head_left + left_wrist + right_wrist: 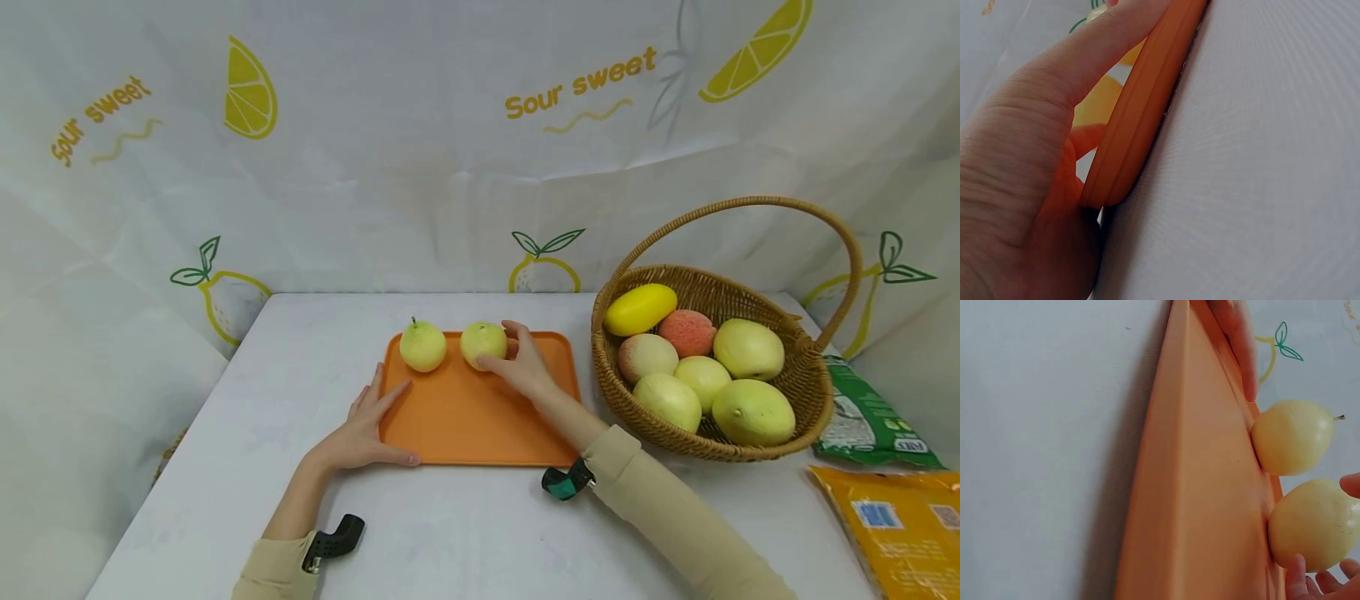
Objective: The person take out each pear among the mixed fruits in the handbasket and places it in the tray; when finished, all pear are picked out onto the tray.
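An orange tray (480, 425) lies flat on the table, with two round pale-yellow pears near its far edge. My left hand (363, 429) rests at the tray's near left corner, fingers spread along the left rim and thumb along the front one. In the left wrist view the thumb (1091, 59) lies against the tray's side wall (1141, 106). With thumb and fingers on either side, my right hand (528, 367) holds the right pear (482, 344); that pear (1313, 525) sits low at the tray. The left pear (423, 347) stands apart from it, stem up.
Right of the tray stands a wicker basket (817, 400) with a tall handle, holding several fruits, among them a bright yellow one (641, 309) and a red one (686, 332). Beyond it lie a green packet (870, 425) and an orange packet (892, 525). A printed cloth (405, 167) hangs behind.
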A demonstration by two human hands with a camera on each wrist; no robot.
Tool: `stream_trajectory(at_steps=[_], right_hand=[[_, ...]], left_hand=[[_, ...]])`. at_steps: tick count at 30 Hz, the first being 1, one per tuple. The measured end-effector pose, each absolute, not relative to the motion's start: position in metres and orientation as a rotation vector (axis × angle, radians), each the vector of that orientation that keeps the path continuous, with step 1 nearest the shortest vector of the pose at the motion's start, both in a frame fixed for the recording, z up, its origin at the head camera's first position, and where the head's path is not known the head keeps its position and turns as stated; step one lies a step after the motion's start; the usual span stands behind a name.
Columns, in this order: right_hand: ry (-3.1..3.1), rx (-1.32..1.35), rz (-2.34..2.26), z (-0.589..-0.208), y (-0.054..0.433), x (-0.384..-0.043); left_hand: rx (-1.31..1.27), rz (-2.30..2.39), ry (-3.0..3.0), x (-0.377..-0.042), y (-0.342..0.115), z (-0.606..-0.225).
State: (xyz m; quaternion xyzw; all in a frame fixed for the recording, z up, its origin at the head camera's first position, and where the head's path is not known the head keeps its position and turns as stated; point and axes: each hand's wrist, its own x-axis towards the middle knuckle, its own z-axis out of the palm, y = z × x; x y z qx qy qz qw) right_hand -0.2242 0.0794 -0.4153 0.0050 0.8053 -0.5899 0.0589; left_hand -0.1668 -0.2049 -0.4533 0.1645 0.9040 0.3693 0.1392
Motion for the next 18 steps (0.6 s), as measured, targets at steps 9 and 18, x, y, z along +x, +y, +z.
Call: stream_trajectory(at_steps=[9,18], right_hand=[[2.44,0.001,-1.887,-0.407,0.088,-0.205],[2.385,-0.243,-1.901,-0.389,0.103,-0.181]], left_hand=[[0.479,1.064,2.611,-0.168,-0.204,-0.453],[0.473,1.081,2.602,-0.167,-0.204,-0.454]])
